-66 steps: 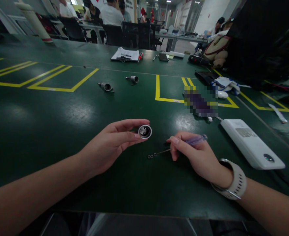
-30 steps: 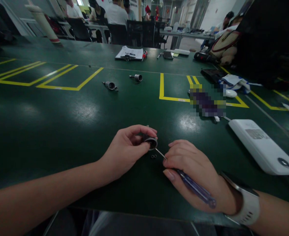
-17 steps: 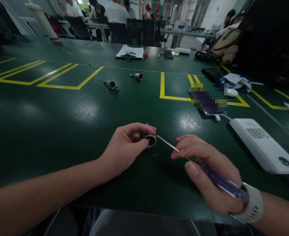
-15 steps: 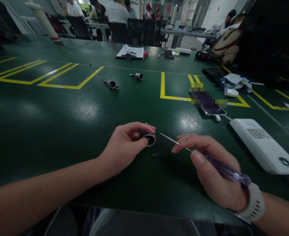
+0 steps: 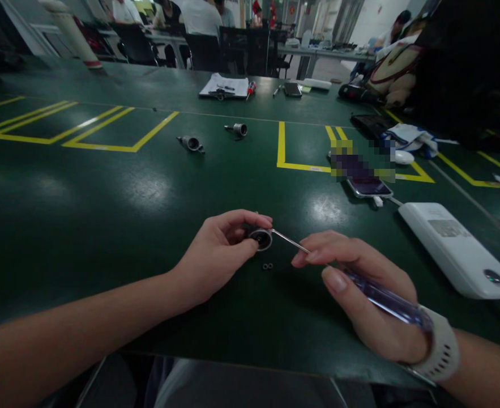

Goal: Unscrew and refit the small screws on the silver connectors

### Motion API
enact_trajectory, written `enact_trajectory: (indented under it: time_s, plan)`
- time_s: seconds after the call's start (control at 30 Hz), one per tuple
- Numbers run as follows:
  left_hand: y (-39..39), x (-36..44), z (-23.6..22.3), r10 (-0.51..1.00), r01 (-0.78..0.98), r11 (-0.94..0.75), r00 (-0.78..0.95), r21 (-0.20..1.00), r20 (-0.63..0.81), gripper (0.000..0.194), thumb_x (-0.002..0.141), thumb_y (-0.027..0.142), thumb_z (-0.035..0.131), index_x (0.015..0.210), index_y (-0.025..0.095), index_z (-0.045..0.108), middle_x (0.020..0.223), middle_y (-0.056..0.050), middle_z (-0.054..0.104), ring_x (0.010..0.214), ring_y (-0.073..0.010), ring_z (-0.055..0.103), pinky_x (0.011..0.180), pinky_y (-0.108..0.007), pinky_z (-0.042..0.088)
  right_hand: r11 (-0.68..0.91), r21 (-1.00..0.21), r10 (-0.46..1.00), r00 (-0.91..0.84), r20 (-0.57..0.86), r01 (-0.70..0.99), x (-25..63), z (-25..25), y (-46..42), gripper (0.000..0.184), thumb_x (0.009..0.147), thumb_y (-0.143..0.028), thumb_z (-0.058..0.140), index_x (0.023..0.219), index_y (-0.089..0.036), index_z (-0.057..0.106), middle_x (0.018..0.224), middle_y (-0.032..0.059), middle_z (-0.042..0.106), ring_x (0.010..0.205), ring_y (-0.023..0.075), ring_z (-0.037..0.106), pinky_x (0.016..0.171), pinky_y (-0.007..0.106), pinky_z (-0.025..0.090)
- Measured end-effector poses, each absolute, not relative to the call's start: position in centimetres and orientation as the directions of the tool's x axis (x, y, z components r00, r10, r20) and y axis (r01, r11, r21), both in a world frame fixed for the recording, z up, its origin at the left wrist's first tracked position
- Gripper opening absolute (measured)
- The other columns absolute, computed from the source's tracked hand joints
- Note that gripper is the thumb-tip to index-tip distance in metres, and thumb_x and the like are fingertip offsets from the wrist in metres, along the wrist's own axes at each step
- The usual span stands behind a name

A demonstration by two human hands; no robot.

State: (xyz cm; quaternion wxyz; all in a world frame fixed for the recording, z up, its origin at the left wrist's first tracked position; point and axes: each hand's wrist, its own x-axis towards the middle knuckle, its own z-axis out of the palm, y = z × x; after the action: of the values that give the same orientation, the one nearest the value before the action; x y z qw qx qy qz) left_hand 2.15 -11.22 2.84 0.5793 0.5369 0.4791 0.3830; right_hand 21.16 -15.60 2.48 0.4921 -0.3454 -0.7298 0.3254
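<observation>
My left hand (image 5: 218, 252) grips a small round metal part (image 5: 263, 239) with a hollow, cup-like end turned towards the right and me. Its rear is hidden by my fingers. In my right hand (image 5: 360, 283) lies a screwdriver (image 5: 385, 299) with a clear purplish handle and a thin shaft. The shaft's tip is at the cup's right rim; whether it touches the metal I cannot tell. Two tiny metal rings (image 5: 267, 266) lie side by side on the green table (image 5: 148, 238) just below the cup.
Two similar metal parts, one (image 5: 191, 144) and another (image 5: 238, 130), lie further back. To the right are a white power bank (image 5: 457, 249) and a cabled phone (image 5: 362, 175). A clipboard with papers (image 5: 224, 86) and a red screwdriver (image 5: 251, 89) lie behind. Several people sit beyond.
The screwdriver has moved left, bringing its tip from a gap away up to the cup's rim. My left hand keeps its hold, with the cup shifted slightly right.
</observation>
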Motion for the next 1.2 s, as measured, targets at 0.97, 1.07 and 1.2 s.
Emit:
enact_trajectory:
  time_s: [0.97, 1.07, 1.2]
  plan:
    - [-10.8, 1.7, 2.9, 0.965, 0.007, 0.141, 0.223, 0.990, -0.139, 0.033, 0.069, 0.017, 0.068, 0.102, 0.017, 0.063, 0.102, -0.005, 0.069, 0.097, -0.0193, 0.063, 0.090, -0.034, 0.048, 0.722, -0.475, 0.690, -0.568, 0.448, 0.503, 20.9, 1.3, -15.0, 0.010, 0.084, -0.013, 0.046, 0.083, -0.018, 0.054, 0.072, 0.0024, 0.060, 0.068, 0.0159, 0.056, 0.089, 0.043, 0.045]
    - [-10.9, 1.7, 3.0, 0.963, 0.043, 0.143, 0.224, 0.989, -0.149, 0.033, 0.069, 0.017, 0.068, 0.102, 0.017, 0.064, 0.098, -0.005, 0.070, 0.093, -0.0190, 0.064, 0.087, -0.034, 0.049, 0.770, -0.431, 0.637, -0.530, 0.559, 0.471, 20.9, 1.5, -15.1, 0.011, 0.081, -0.011, 0.049, 0.087, -0.018, 0.056, 0.074, 0.0033, 0.063, 0.070, 0.0169, 0.059, 0.088, 0.045, 0.046]
    - [-11.0, 1.9, 3.0, 0.956, 0.072, 0.151, 0.243, 0.986, -0.164, 0.033, 0.067, 0.016, 0.068, 0.100, 0.017, 0.065, 0.094, -0.004, 0.071, 0.091, -0.0189, 0.064, 0.087, -0.032, 0.049, 0.812, -0.383, 0.578, -0.511, 0.637, 0.441, 20.9, 1.7, -15.4, 0.014, 0.079, -0.010, 0.051, 0.089, -0.018, 0.057, 0.074, 0.0040, 0.065, 0.070, 0.0171, 0.060, 0.084, 0.045, 0.050]
